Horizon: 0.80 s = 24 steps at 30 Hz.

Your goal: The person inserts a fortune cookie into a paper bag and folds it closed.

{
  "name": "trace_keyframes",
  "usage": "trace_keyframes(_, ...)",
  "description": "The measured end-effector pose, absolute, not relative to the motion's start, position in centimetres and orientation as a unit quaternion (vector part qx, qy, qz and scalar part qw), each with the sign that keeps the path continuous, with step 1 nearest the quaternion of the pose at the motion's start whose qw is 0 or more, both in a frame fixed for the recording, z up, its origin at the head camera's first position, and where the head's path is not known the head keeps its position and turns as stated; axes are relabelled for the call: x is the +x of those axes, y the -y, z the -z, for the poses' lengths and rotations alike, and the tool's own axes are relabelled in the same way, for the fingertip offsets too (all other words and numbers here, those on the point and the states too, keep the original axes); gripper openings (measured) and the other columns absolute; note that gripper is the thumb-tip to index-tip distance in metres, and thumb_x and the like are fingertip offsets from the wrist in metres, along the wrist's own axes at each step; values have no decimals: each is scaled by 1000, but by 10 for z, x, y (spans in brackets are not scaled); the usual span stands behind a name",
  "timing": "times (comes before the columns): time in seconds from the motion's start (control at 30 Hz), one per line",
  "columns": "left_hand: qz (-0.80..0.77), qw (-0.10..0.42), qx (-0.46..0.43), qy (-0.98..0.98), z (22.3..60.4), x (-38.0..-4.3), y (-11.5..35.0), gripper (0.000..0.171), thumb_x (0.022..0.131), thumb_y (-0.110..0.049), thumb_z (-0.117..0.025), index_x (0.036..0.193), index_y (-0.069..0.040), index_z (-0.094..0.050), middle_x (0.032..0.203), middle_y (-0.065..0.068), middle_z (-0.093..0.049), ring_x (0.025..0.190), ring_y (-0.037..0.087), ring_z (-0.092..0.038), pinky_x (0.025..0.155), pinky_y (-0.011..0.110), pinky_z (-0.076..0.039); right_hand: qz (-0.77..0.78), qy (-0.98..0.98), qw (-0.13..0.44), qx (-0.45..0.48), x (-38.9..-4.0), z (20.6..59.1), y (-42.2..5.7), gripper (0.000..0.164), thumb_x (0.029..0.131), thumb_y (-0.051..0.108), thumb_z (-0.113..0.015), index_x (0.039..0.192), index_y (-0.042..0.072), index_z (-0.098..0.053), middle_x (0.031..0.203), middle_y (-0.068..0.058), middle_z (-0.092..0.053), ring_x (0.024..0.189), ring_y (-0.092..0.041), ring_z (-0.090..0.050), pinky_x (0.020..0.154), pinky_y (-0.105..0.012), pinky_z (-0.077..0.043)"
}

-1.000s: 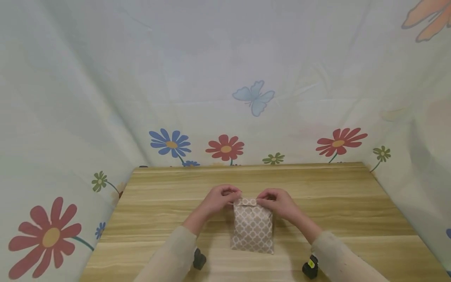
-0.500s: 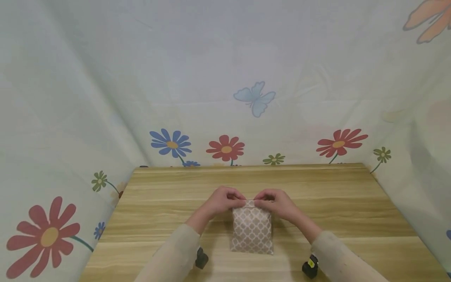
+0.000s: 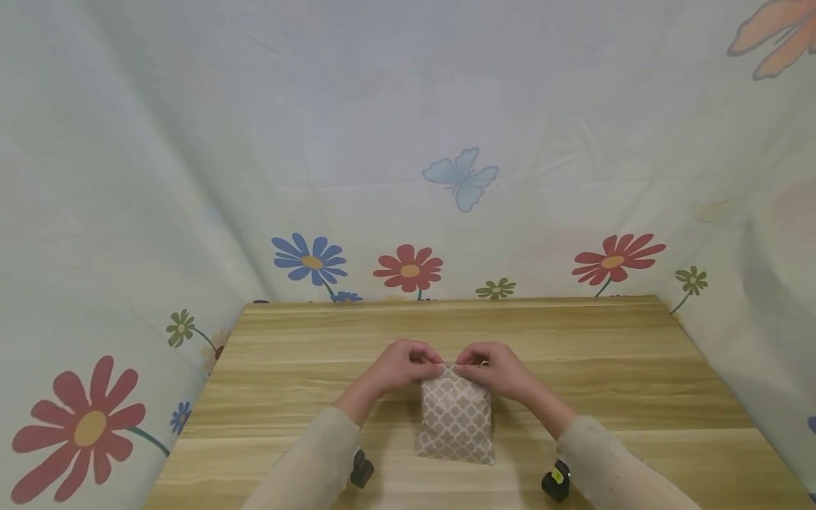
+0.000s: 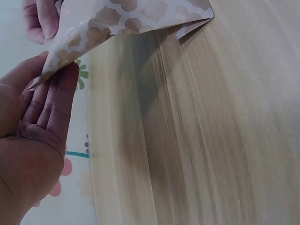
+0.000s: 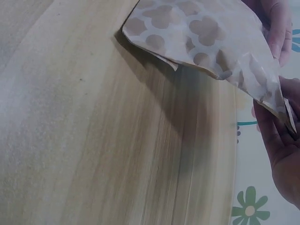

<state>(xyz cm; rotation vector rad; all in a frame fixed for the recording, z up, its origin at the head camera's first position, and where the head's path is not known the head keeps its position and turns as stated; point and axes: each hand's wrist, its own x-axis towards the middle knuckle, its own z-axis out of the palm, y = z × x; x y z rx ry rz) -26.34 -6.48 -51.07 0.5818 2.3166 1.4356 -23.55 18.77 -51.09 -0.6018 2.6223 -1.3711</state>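
Note:
A tan paper bag [image 3: 455, 418] with a white lattice pattern stands on the table, its top edge tilted toward the far side. My left hand [image 3: 401, 365] pinches the top left of the bag between thumb and fingers. At the top right, my right hand [image 3: 500, 370] pinches the same edge, the two thumbs close together. In the left wrist view the bag's corner lies between the left hand's [image 4: 40, 112] thumb and fingers. The right wrist view shows the folded edge of the bag [image 5: 201, 37] inside the right hand [image 5: 286, 154]. What the bag contains is hidden.
The wood-grain table [image 3: 306, 354] runs back to a pale curtain [image 3: 357, 142] printed with flowers and a butterfly. Black wrist devices, a left one [image 3: 361, 469] and a right one [image 3: 557, 482], hang below the sleeves.
Both hands have drawn together along the bag's top edge. The folded strip seen at the top earlier is now turned out of sight, and the bag's body has stayed nearly in place.

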Motion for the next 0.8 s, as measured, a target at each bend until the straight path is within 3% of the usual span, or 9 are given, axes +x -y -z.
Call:
trace_keyframes(0.3,-489,156,207,-833,511,-263,67,10,97,-24,-81,102,-16,-81,92,-5,-75,83,14,-66,73,28,-55,452,-863,71,-216,-233,512,-194,9,101,24,-75,104,16,-78,99,6,-75,102,-19,-69,92,-41,-57)
trace_keyframes(0.47,-481,133,221,-838,514,-263,67,8,96,-21,-81,101,-15,-82,89,-6,-75,82,13,-66,74,28,-56,455,-861,76,-216,-232,514,-196,8,102,20,-73,99,15,-78,95,4,-74,91,-17,-67,79,-31,-57)
trace_keyframes(0.67,-478,122,221,-841,517,-264,69,6,97,-23,-80,101,-18,-81,90,-7,-74,85,12,-67,79,29,-57,457,-866,56,-193,-229,515,-204,11,102,26,-74,104,17,-80,102,4,-76,96,-15,-67,83,-30,-56)
trace_keyframes(0.8,-486,119,209,-840,517,-263,72,5,97,-21,-80,100,-17,-81,90,-6,-74,84,13,-67,76,29,-57,472,-862,51,-178,-227,516,-210,10,102,23,-74,103,14,-79,97,1,-75,90,-17,-66,78,-29,-55)
